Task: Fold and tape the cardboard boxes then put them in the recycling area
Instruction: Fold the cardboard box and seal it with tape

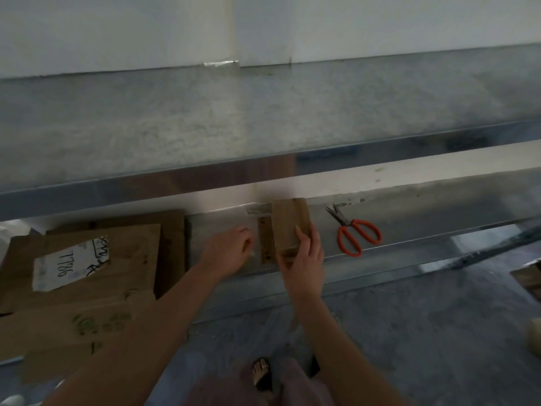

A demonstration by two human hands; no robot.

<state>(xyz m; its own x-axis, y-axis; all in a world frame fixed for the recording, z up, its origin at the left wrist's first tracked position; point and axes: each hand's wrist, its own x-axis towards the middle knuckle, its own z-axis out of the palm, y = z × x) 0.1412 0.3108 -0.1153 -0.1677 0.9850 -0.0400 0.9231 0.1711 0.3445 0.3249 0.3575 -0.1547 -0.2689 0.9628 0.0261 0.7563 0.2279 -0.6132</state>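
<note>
A small brown cardboard box (288, 222) stands on the lower metal shelf (409, 232), and my right hand (304, 259) grips its near end. One flap (265, 244) of the box lies flat on the shelf to its left. My left hand (227, 252) rests on the shelf just left of that flap, fingers curled; whether it pinches anything is unclear. A stack of flattened cardboard boxes (87, 268) lies at the left, the top one bearing a white label with handwriting.
Orange-handled scissors (354, 232) lie on the shelf right of the small box. An upper metal shelf (263, 121) juts out above. Strips of tape (257, 209) stick to the wall behind the box. More cardboard (528, 278) shows at the right edge. My sandalled foot (262, 373) stands on the grey floor.
</note>
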